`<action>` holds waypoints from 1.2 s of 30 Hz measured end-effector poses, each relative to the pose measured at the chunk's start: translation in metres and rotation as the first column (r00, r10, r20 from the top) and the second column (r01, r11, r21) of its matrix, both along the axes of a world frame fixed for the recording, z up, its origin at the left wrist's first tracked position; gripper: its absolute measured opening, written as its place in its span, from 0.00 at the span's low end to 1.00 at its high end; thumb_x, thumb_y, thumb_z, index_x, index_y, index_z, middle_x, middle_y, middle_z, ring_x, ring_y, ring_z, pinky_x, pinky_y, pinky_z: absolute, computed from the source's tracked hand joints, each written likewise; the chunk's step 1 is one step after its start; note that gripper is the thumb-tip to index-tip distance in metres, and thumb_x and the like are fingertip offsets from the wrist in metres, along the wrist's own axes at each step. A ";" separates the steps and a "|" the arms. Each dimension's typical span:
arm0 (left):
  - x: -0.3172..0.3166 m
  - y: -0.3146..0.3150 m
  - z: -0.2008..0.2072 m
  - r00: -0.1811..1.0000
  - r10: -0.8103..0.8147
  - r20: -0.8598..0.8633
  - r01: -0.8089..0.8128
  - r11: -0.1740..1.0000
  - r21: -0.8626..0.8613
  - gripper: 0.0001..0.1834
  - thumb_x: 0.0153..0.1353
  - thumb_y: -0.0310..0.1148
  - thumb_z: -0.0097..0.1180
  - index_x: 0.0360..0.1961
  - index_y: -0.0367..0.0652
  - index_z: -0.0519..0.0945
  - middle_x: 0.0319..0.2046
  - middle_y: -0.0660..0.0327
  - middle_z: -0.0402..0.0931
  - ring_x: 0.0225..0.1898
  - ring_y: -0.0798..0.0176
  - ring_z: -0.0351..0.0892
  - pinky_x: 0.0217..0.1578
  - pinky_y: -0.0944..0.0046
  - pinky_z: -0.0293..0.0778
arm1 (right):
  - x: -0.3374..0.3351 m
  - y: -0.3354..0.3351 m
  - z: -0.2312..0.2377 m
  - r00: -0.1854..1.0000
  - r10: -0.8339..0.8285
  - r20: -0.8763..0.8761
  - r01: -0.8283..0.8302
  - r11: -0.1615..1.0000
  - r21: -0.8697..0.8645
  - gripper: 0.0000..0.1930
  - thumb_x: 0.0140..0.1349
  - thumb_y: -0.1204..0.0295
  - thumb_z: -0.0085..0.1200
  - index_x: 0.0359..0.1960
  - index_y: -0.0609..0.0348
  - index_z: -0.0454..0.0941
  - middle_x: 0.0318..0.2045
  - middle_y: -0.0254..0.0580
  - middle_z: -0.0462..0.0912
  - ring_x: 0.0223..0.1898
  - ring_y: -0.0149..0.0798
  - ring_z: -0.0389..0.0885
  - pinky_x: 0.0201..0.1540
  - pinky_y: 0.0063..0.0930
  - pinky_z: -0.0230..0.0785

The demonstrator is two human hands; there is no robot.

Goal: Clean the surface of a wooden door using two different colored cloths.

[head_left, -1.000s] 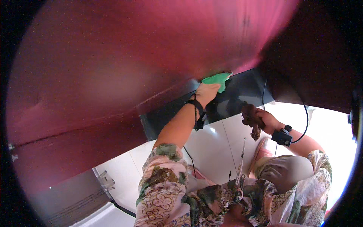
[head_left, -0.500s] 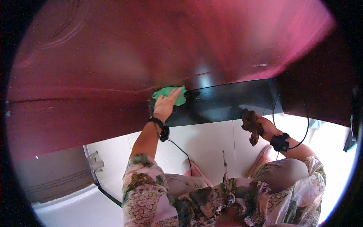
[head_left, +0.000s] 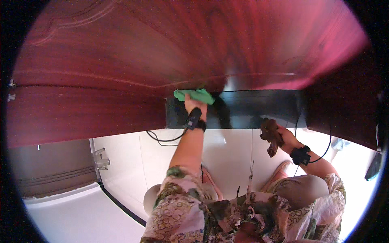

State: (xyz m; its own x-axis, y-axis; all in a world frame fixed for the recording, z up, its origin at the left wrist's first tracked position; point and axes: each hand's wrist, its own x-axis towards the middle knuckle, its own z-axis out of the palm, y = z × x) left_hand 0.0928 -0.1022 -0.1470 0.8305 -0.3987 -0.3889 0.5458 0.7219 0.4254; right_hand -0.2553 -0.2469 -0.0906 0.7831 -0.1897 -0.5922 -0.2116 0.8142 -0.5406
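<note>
Two pieces of material are in hand, one per side. The left hand holds the green cloth against the seam between the red wood-grain panel and the black base strip, near the strip's left end; its thumb lies over the cloth, and the spread of its hidden fingers cannot be told. The right hand is closed around a crumpled brown cloth, clear of the strip, above the floor. The step in hand appears to be wiping the seam. The next move calls for light, even pressure along the edge, with the cloth kept flat.
</note>
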 end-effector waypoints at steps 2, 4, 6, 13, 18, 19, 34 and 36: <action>-0.007 -0.031 0.026 1.000 -0.018 -0.004 0.016 0.980 -0.196 0.24 0.65 0.48 0.37 0.55 0.44 0.68 0.55 0.59 0.67 0.55 0.54 0.64 0.60 0.53 0.54 | -0.004 -0.002 0.002 1.000 0.017 -0.015 -0.017 0.999 -0.031 0.21 0.59 0.74 0.36 0.57 0.61 0.62 0.49 0.43 0.73 0.48 0.44 0.75 0.47 0.35 0.69; 0.002 -0.038 0.039 0.998 0.034 -0.050 -0.039 0.994 -0.100 0.24 0.64 0.49 0.38 0.54 0.45 0.69 0.53 0.60 0.69 0.53 0.55 0.65 0.59 0.57 0.55 | -0.001 0.005 -0.004 1.000 0.023 0.018 -0.022 0.999 -0.036 0.20 0.62 0.72 0.36 0.56 0.61 0.63 0.48 0.42 0.74 0.46 0.43 0.76 0.42 0.32 0.69; -0.021 -0.054 0.057 0.993 0.058 -0.103 -0.063 0.997 -0.048 0.23 0.65 0.50 0.38 0.50 0.46 0.71 0.47 0.61 0.71 0.48 0.58 0.67 0.56 0.60 0.58 | -0.010 0.002 -0.008 0.999 0.010 -0.035 -0.012 0.999 -0.044 0.19 0.63 0.72 0.36 0.56 0.61 0.64 0.48 0.41 0.75 0.46 0.43 0.77 0.42 0.32 0.70; -0.090 -0.083 0.108 0.998 0.021 -0.056 -0.029 0.988 -0.152 0.35 0.64 0.57 0.39 0.63 0.44 0.54 0.61 0.61 0.53 0.60 0.62 0.54 0.62 0.61 0.46 | -0.004 0.008 -0.008 0.999 0.038 -0.008 -0.038 0.997 -0.063 0.18 0.64 0.71 0.38 0.55 0.60 0.65 0.46 0.41 0.76 0.44 0.42 0.77 0.42 0.31 0.70; -0.065 -0.042 0.152 0.988 0.146 0.040 -0.148 0.988 0.040 0.37 0.63 0.58 0.38 0.63 0.42 0.54 0.62 0.61 0.54 0.59 0.63 0.54 0.62 0.62 0.47 | -0.007 0.012 0.001 0.999 0.034 0.020 -0.033 0.999 -0.021 0.19 0.62 0.72 0.38 0.55 0.60 0.64 0.47 0.42 0.75 0.45 0.43 0.77 0.43 0.32 0.70; -0.053 -0.035 0.151 0.977 0.187 0.104 -0.197 0.975 0.099 0.36 0.63 0.58 0.37 0.62 0.41 0.56 0.60 0.60 0.57 0.58 0.63 0.56 0.61 0.64 0.49 | -0.008 0.011 -0.002 0.999 0.046 0.018 -0.045 0.999 -0.019 0.19 0.62 0.72 0.38 0.56 0.60 0.63 0.47 0.42 0.75 0.45 0.43 0.77 0.43 0.32 0.70; -0.120 -0.083 0.155 0.880 0.095 0.466 -0.273 0.903 0.331 0.38 0.66 0.50 0.39 0.66 0.37 0.40 0.64 0.50 0.45 0.60 0.58 0.52 0.60 0.61 0.48 | -0.003 0.017 0.012 0.997 0.076 -0.019 -0.077 0.996 -0.038 0.21 0.62 0.73 0.34 0.58 0.59 0.62 0.49 0.42 0.75 0.46 0.41 0.76 0.45 0.32 0.69; -0.106 -0.077 0.145 0.845 0.120 0.520 -0.362 0.845 0.394 0.40 0.66 0.51 0.39 0.66 0.38 0.38 0.66 0.49 0.42 0.64 0.55 0.48 0.62 0.59 0.45 | -0.003 0.020 0.005 0.996 0.085 -0.022 -0.085 0.996 -0.019 0.20 0.64 0.72 0.33 0.58 0.57 0.63 0.50 0.42 0.75 0.45 0.38 0.76 0.45 0.32 0.69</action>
